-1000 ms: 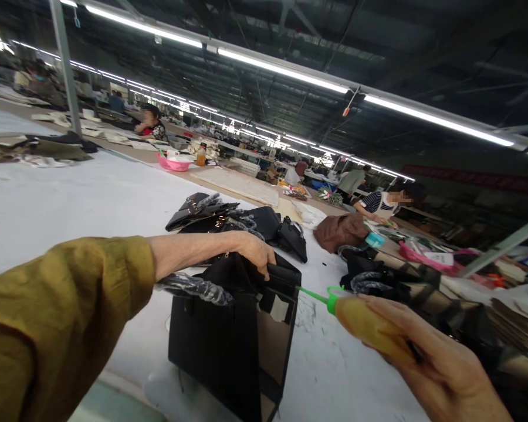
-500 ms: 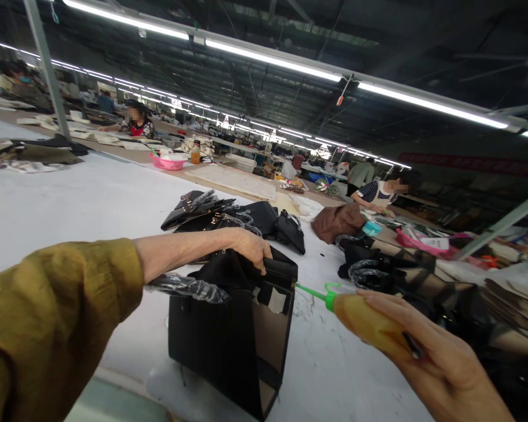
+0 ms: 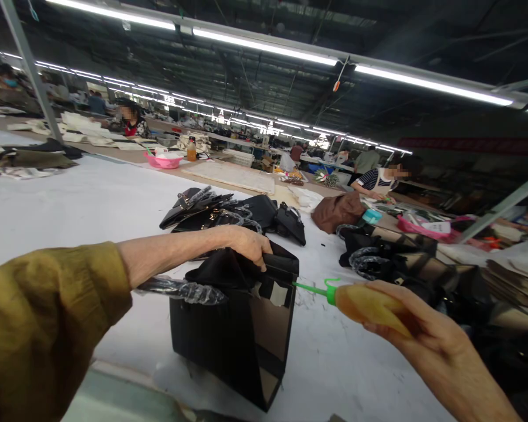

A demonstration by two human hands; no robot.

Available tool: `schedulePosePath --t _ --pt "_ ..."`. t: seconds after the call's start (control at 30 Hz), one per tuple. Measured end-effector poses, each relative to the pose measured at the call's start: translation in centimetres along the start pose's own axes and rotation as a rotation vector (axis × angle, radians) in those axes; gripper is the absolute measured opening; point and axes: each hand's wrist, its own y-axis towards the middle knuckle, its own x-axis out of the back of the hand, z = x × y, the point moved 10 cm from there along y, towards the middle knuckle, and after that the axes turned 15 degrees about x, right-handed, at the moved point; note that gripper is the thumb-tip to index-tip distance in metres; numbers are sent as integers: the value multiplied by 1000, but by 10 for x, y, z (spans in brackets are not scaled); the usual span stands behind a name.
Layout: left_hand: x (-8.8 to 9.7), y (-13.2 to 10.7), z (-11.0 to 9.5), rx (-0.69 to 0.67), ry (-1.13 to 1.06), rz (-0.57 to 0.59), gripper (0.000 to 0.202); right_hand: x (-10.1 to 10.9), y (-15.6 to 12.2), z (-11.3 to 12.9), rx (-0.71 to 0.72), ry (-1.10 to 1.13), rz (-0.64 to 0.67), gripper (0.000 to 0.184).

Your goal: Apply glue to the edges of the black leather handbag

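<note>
A black handbag [image 3: 215, 334] stands on the white table in front of me, its side open and the beige lining showing. My left hand [image 3: 249, 245] grips the bag's upper edge, fingers curled over it and partly hidden. Plastic wrap covers the bag's handle [image 3: 185, 290], which sticks out to the left under my forearm. In my right hand [image 3: 418, 316] is a squeeze bottle [image 3: 365, 302] of yellowish glue with a green nozzle [image 3: 310, 288]. The nozzle's tip is at the right edge of the bag's open side; whether it touches I cannot tell.
Several black handbags [image 3: 202, 214] lie behind mine. More bags [image 3: 391, 252] and a brown bundle [image 3: 338, 212] are on the right. Farther back are a pink basket [image 3: 162, 161], an orange bottle [image 3: 191, 149] and a pale board [image 3: 229, 176]. Co-workers sit at distant tables.
The view has shifted slightly. My right hand has turned a little and the bottle lies more level, its nozzle still at the bag's edge. My left hand keeps its hold.
</note>
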Motion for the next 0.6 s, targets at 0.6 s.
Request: schedulePosePath --t 0.6 --pt "-7 -3 -6 9 -18 20 28 -26 -28 -9 13 22 214 29"
